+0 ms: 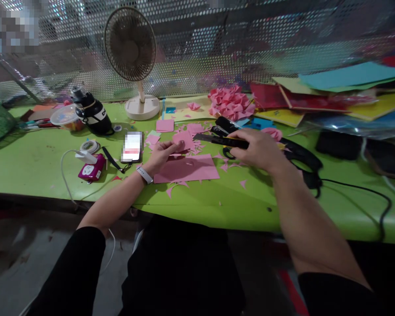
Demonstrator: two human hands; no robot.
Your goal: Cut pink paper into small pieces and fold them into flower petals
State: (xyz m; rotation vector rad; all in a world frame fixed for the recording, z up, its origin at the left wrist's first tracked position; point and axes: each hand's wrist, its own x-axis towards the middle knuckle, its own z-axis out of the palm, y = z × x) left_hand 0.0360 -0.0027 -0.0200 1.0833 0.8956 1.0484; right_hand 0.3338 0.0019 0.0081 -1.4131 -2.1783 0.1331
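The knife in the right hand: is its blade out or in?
Out: a grey blade extends from the black handle held in the right hand.

Far wall: a perforated metal screen (191, 52) runs the full width beyond the table, bright specks showing through its rows of small holes.
Behind the screen: blurred patches of pink, blue and green, too indistinct to name.
Far left: a slanting grey bar (18, 80) drops toward the table's far edge.
Furniture: a long worktable (36, 173) spans left to right, its smooth top lime green, its near edge dark toward the left.
Floor: dull grey floor (6, 263) shows below the near edge, with a red strip (292, 292) on the right.
Light: dim overall, with pale sheen on the tabletop; deep shadow at near right.
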